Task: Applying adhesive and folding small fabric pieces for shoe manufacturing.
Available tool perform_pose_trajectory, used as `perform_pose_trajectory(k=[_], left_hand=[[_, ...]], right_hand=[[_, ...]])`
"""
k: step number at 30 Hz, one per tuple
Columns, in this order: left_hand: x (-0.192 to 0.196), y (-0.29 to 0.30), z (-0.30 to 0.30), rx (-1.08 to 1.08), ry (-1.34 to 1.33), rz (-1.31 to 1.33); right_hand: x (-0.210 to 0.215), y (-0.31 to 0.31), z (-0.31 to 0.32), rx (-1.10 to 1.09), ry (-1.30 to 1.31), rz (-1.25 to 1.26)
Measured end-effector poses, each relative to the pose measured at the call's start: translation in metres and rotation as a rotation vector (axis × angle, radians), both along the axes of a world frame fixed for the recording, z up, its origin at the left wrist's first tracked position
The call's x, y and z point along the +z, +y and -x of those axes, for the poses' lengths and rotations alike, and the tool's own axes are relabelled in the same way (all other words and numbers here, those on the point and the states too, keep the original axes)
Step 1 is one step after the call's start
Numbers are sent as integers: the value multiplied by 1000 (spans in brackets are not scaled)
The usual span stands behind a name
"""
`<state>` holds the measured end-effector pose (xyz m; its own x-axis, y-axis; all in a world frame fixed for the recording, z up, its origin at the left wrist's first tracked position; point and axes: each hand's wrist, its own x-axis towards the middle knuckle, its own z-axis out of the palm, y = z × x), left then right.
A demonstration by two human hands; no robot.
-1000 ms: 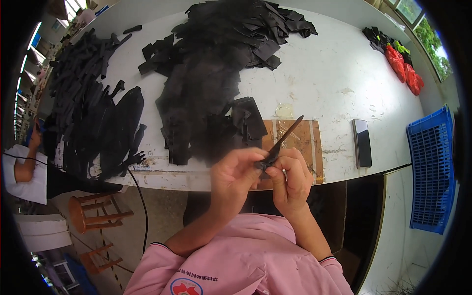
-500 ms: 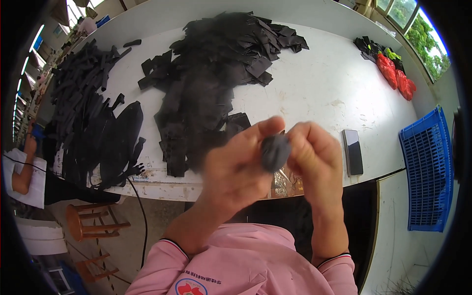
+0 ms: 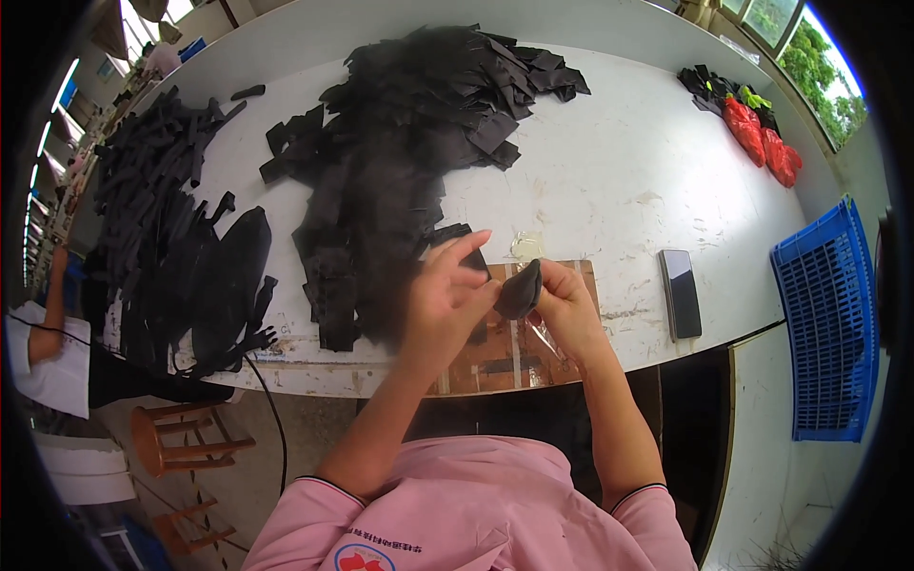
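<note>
A small dark cloth piece (image 3: 520, 290), curved like a folded tube, is held up in front of me above the near table edge. My right hand (image 3: 569, 309) pinches its right side between thumb and fingers. On its other side is my left hand (image 3: 446, 303), with fingers spread and the index finger stretched out. A left fingertip lies at the piece's left edge; whether it presses there I cannot tell. Below the hands lies a brown taped cardboard sheet (image 3: 466, 366). Beyond my left hand spreads a big heap of flat black fabric pieces (image 3: 381, 171).
Rolled black strips (image 3: 157, 143) and longer black pieces (image 3: 228, 276) lie at the left. A phone (image 3: 680, 295) rests on the right of the table, near a blue plastic basket (image 3: 826, 328). Red bags (image 3: 745, 131) sit far right. Wooden stools (image 3: 186, 438) and another person's arm (image 3: 49, 309) are at left.
My left hand has drawn back left from the cloth piece and spread its fingers. The right hand has moved slightly left and lower, still holding the piece. The cardboard sheet shows more.
</note>
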<state>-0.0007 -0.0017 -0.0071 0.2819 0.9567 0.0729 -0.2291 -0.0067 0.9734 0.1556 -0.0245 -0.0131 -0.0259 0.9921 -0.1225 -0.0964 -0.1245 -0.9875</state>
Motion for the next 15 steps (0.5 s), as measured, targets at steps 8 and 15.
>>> perform_pose_trajectory(k=[8,15], left_hand=[[26,-5,-7,28,-335,-132],[-2,-4,-1,-2,-337,-183]], right_hand=[[45,-15,11,-153,-946,-726],[8,-16,-3,90,-937,-508]])
